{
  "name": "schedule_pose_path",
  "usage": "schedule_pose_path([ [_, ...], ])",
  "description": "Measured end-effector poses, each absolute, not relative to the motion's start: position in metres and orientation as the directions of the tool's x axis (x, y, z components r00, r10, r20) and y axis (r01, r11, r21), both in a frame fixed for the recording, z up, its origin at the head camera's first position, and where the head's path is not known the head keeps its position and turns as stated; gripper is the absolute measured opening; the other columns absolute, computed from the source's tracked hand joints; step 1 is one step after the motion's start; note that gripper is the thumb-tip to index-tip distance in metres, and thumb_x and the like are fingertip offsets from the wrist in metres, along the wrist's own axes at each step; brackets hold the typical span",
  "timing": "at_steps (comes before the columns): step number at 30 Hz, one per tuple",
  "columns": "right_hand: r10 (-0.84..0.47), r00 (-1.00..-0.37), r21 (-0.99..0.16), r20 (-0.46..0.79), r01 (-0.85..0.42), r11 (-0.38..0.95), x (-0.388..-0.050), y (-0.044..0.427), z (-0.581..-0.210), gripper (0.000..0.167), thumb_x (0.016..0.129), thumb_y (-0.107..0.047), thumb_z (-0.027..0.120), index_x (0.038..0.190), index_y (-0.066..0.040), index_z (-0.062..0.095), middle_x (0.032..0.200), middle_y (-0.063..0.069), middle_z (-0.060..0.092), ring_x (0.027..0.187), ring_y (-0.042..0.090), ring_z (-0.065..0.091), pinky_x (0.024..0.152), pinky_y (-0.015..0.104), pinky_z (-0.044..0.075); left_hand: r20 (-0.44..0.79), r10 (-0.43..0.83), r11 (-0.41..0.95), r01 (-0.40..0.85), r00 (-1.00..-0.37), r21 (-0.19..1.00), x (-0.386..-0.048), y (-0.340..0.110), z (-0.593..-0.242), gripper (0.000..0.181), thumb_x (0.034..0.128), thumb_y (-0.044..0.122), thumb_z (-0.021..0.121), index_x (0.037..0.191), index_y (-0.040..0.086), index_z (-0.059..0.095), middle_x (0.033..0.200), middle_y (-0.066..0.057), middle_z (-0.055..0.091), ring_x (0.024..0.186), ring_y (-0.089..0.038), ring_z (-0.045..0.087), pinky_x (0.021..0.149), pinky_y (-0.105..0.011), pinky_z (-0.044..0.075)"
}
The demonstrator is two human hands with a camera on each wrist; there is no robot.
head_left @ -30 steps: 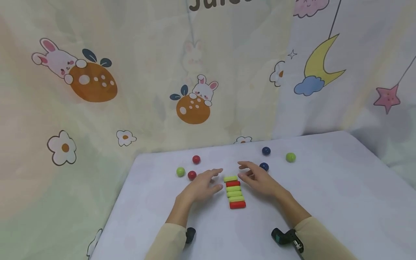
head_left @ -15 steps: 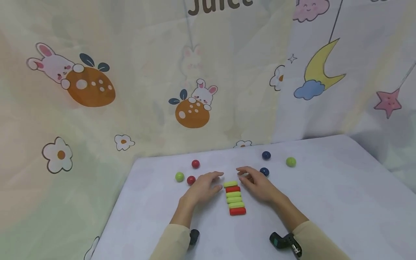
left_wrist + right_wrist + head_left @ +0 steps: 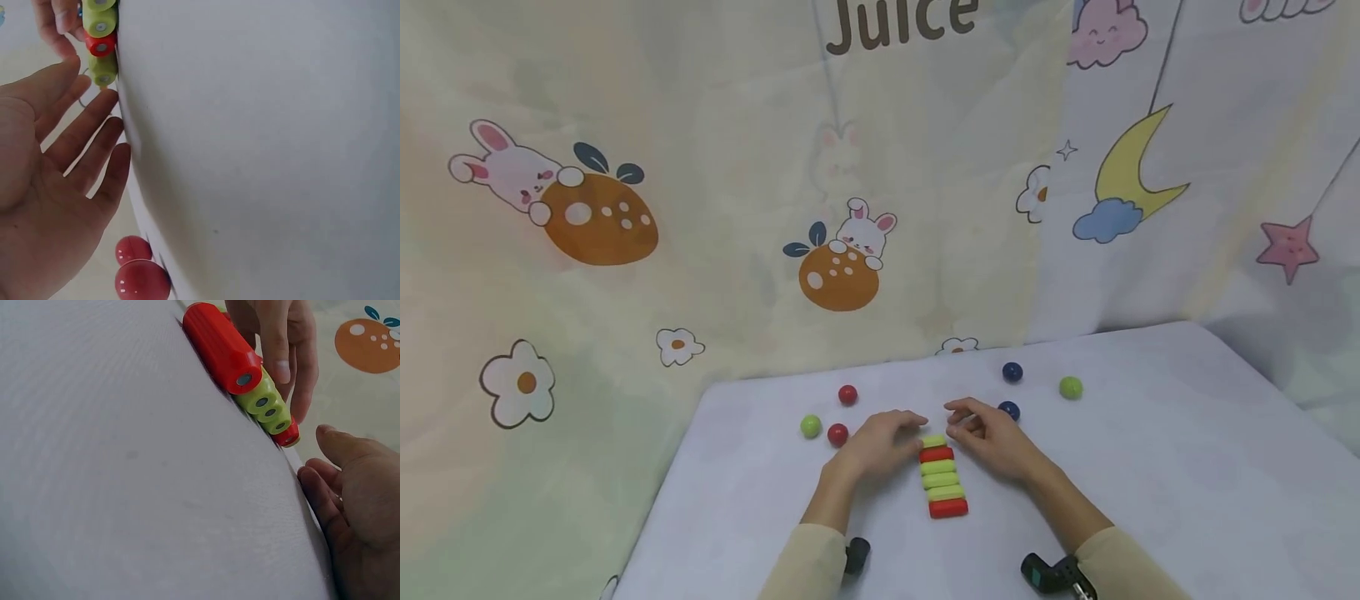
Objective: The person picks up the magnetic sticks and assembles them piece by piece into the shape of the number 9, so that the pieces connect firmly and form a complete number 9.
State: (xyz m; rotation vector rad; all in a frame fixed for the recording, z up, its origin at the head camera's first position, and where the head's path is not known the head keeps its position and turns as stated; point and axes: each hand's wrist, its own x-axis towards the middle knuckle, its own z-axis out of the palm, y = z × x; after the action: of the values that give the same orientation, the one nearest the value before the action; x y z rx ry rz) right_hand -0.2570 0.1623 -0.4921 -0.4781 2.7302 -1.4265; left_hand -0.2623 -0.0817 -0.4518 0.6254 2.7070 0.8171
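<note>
A column of short rods with metal-tipped ends lies side by side on the white table. In the head view a red rod (image 3: 948,508) is nearest me, then yellow-green rods (image 3: 940,480), another red rod (image 3: 937,454) and a yellow-green rod (image 3: 934,440) at the far end. My left hand (image 3: 880,446) hovers at the left of that far rod, thumb and fingers extended around its end; contact is unclear. In the left wrist view the far yellow-green rod (image 3: 103,69) sits just beyond its fingertips. To the right, my right hand (image 3: 1000,437) has loosely bent fingers and holds nothing.
Two red balls (image 3: 847,395) and a green ball (image 3: 810,427) lie left of the rods. Two dark blue balls (image 3: 1012,372) and a green ball (image 3: 1071,387) are at the back right. A printed curtain (image 3: 722,208) hangs behind the table (image 3: 1150,467).
My left hand has shifted right, bringing its thumb and fingers up to the far yellow-green rod. The right hand stays beside the rods. The head view has tilted up slightly.
</note>
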Motion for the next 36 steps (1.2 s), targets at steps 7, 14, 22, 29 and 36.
schedule_pose_path([
  [7, -0.315, -0.943, -0.788, 0.11, -0.276, 0.55, -0.254, 0.16, -0.491, 0.037, 0.097, -0.031, 0.073, 0.131, -0.02, 0.066, 0.103, -0.01, 0.07, 0.092, 0.007, 0.066, 0.084, 0.024, 0.055, -0.128, 0.482, 0.737, 0.322, -0.867, 0.594, -0.261, -0.088, -0.454, 0.035, 0.0983, 0.031, 0.069, 0.133, 0.03, 0.067, 0.135, 0.011, 0.064, 0.133, -0.017, 0.054, 0.112, -0.047, 0.044],
  [14, -0.333, -0.934, -0.776, 0.126, -0.302, 0.554, -0.258, 0.159, -0.486, 0.029, 0.095, -0.03, 0.075, 0.122, -0.02, 0.07, 0.096, -0.011, 0.07, 0.086, 0.008, 0.064, 0.081, 0.025, 0.055, -0.136, 0.471, 0.734, 0.301, -0.872, 0.609, -0.268, -0.088, -0.453, 0.034, 0.0981, 0.03, 0.069, 0.132, 0.032, 0.068, 0.132, 0.011, 0.065, 0.131, -0.016, 0.054, 0.111, -0.046, 0.045],
  [22, -0.34, -0.934, -0.755, 0.11, -0.301, 0.583, -0.259, 0.152, -0.486, 0.019, 0.094, -0.026, 0.075, 0.113, -0.023, 0.073, 0.093, -0.013, 0.068, 0.085, 0.01, 0.062, 0.079, 0.027, 0.054, -0.131, 0.449, 0.741, 0.286, -0.884, 0.608, -0.272, -0.086, -0.455, 0.026, 0.097, 0.026, 0.072, 0.123, 0.031, 0.071, 0.123, 0.012, 0.068, 0.127, -0.016, 0.056, 0.11, -0.046, 0.046],
  [29, -0.29, -0.954, -0.721, 0.076, -0.254, 0.645, -0.262, 0.147, -0.485, 0.013, 0.097, -0.026, 0.072, 0.11, -0.028, 0.076, 0.102, -0.014, 0.069, 0.091, 0.009, 0.061, 0.085, 0.031, 0.053, -0.145, 0.431, 0.74, 0.257, -0.891, 0.622, -0.276, -0.078, -0.456, 0.025, 0.095, 0.027, 0.074, 0.119, 0.032, 0.071, 0.119, 0.013, 0.067, 0.122, -0.015, 0.057, 0.107, -0.046, 0.048],
  [36, -0.282, -0.958, -0.712, 0.06, -0.239, 0.66, -0.261, 0.145, -0.481, 0.022, 0.093, -0.024, 0.075, 0.115, -0.026, 0.074, 0.108, -0.01, 0.068, 0.089, 0.012, 0.058, 0.08, 0.032, 0.052, -0.166, 0.404, 0.732, 0.209, -0.899, 0.648, -0.282, -0.075, -0.458, 0.02, 0.0952, 0.028, 0.074, 0.112, 0.037, 0.071, 0.119, 0.014, 0.067, 0.123, -0.015, 0.056, 0.109, -0.047, 0.046],
])
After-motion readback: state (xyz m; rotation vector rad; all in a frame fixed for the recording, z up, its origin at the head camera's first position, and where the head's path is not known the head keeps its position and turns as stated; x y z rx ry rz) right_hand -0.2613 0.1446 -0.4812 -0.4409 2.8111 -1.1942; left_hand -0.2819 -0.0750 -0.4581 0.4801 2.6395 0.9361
